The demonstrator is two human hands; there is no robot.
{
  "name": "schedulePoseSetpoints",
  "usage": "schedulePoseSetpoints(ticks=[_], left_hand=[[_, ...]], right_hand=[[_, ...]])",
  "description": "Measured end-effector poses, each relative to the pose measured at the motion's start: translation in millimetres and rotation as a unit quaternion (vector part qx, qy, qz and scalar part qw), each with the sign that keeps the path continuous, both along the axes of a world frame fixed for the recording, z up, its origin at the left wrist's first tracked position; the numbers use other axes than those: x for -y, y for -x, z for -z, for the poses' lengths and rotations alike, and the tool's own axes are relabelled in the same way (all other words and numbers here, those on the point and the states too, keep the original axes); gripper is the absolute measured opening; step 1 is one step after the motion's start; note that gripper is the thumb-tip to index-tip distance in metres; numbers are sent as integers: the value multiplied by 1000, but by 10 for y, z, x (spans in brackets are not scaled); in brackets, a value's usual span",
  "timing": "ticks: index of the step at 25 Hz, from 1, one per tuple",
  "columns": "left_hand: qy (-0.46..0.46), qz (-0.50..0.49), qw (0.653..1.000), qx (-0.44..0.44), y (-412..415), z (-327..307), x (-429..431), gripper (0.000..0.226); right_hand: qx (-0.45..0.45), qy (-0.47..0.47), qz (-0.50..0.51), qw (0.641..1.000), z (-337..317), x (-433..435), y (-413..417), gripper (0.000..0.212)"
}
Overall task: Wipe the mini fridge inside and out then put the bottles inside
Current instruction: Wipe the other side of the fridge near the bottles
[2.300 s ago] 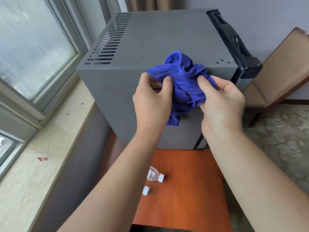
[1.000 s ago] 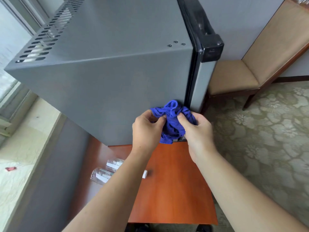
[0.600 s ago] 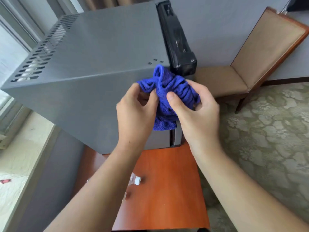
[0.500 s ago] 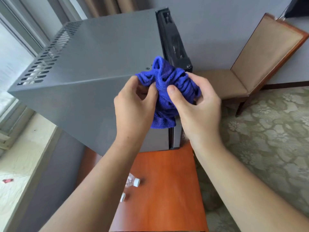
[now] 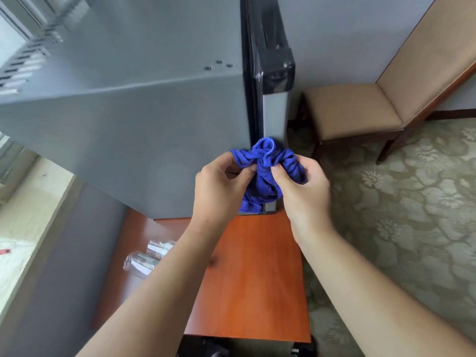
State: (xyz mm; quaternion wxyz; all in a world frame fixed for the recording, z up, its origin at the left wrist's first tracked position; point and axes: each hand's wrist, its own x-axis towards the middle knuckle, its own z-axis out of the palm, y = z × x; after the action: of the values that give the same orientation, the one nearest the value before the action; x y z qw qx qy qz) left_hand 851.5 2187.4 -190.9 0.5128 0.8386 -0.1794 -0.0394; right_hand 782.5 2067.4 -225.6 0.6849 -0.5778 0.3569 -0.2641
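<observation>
The bunched-up blue cloth [image 5: 268,173] sits between both hands, low at the near right corner of the big grey metal mini fridge [image 5: 134,130]. The left hand [image 5: 219,189] and right hand [image 5: 304,186] each pinch it, both arms reaching forward. Two clear plastic bottles [image 5: 146,256] lie on the orange wooden tabletop [image 5: 257,279], near left.

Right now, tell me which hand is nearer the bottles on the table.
Left. The left hand is above the bottles, its forearm crossing over them; the right hand is farther right, holding the blue cloth.
</observation>
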Motion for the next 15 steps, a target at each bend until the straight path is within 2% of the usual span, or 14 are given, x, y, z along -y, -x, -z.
schedulePoseSetpoints(ticks=[6, 9, 12, 15], left_hand=[[-11, 12, 984, -177, -214, 811, -113, 10], [-32, 38, 971, -236, -307, 1126, -164, 12], [-30, 104, 952, -288, -434, 1328, -244, 15], [-27, 95, 913, -395, -514, 1461, -257, 14]], right_hand=[[-101, -33, -3, 994, 736, -42, -94, 33], [-147, -52, 18, 988, 1015, -82, -164, 38], [-159, -128, 50, 978, 1268, -138, -248, 46], [-177, -204, 75, 960, 1514, -194, -319, 58]])
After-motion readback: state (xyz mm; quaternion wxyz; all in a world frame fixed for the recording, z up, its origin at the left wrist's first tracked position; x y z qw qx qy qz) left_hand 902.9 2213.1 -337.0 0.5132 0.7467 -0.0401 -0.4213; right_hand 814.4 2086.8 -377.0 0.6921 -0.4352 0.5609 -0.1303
